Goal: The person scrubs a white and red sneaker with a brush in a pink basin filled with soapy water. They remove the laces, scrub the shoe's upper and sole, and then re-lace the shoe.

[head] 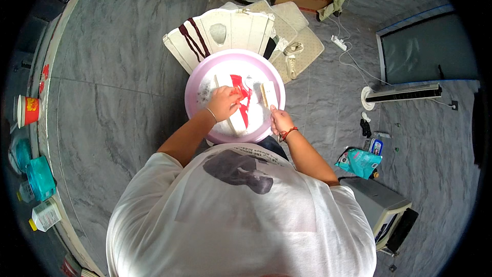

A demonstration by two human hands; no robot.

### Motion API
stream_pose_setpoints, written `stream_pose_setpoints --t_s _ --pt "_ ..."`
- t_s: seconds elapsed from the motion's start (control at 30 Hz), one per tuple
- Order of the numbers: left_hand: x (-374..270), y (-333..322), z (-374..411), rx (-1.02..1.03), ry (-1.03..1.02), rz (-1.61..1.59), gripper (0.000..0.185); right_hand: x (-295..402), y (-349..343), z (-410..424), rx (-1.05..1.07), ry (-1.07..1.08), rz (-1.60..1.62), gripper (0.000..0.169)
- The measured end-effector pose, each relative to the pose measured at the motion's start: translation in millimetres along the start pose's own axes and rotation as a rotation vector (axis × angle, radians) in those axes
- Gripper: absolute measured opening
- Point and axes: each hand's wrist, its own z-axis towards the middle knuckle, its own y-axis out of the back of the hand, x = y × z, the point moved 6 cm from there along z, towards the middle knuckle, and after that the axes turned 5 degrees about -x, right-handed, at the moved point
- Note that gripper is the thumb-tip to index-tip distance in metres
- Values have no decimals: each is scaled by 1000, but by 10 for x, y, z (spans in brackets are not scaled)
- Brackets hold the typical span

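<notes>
A pink plastic basin (195,70) stands before me, with white suds inside. Across it lies a pale board (227,117), probably a washboard. My left hand (224,102) rests on a red and white wet item (244,114) over the board; its fingers are bent, and whether they grip it is unclear. At the basin's right side my right hand (281,120) holds a scrub brush (268,94) with a pale back and bristles facing left. The brush is just right of the red and white item. Glare hides detail in the basin.
Beyond the basin stands a white chair (240,27) with a dark red strap over it. A pair of shoes (291,61) lies on a cardboard sheet (313,52). To the right are a power strip (338,43), cables and a tower fan (403,93). A teal bag (359,161) lies nearer.
</notes>
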Motion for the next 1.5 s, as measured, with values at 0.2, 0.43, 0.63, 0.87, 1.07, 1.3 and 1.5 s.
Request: stream_pose_setpoints --t_s 0.2,0.43,0.63,0.87,1.07,1.3,1.5 --pt "198 -313 -131 -6 50 -29 11 30 2 -26 -22 17 -54 51" --pt "508 -196 60 -96 146 -194 10 19 5 0 -20 33 -64 51" --pt "254 287 428 -43 1054 -1441 15 -37 18 29 -8 9 6 46" --pt "-70 604 714 -196 874 -2104 22 193 -203 -76 86 38 -18 23" --pt "-176 488 788 -178 668 -2253 41 761 -921 -403 419 -200 418 23" --pt "-118 478 449 -187 931 -1342 21 945 -1037 -336 382 49 290 16" --pt "-58 264 246 -337 1194 -1693 22 1079 -1205 -458 188 304 -143 27"
